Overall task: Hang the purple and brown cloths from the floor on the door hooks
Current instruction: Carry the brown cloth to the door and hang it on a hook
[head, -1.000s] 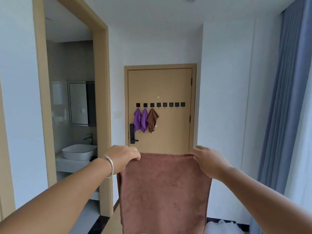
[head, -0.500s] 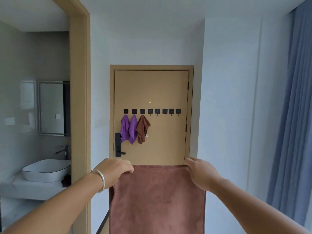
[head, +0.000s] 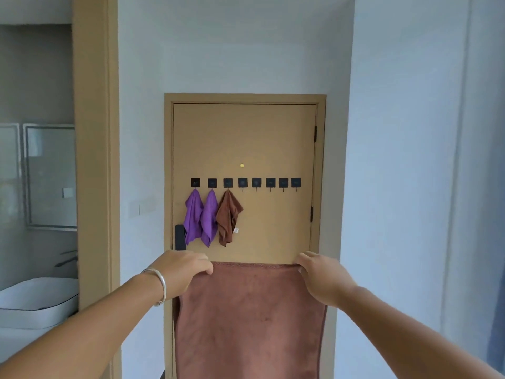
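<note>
**Two hands, one brown cloth held spread, door ahead**

Two hands in my feed, both gripping. Left hand (head: 184, 270) pinches the top left corner of the brown cloth (head: 250, 321); right hand (head: 322, 277) pinches the top right corner. Top hem is pulled taut between them, cloth hanging flat below and running out of frame at 6 o'clock. My reading: the spread is there to find the hem or a corner to hook. A bracelet (head: 159, 285) sits on the left wrist.

Outward, at 12 o'clock from the hands: the door (head: 273, 138), closed, with a row of eight black hooks (head: 256, 183). The three leftmost are taken: two purple cloths (head: 200, 217), then a smaller brown cloth (head: 228, 217) with a white tag. Five hooks to the right of these stand free; I judge the fourth the likely target. The hands are well apart from the door, so an approach is needed first.

Door handle (head: 180, 236) at 11 o'clock, partly behind the left hand. Room: pale walls, a bathroom opening at 9 o'clock with a white basin (head: 35, 299) and a mirror (head: 50, 176). Blue curtain (head: 496, 310) at the 3 o'clock edge. Floor not in view.
</note>
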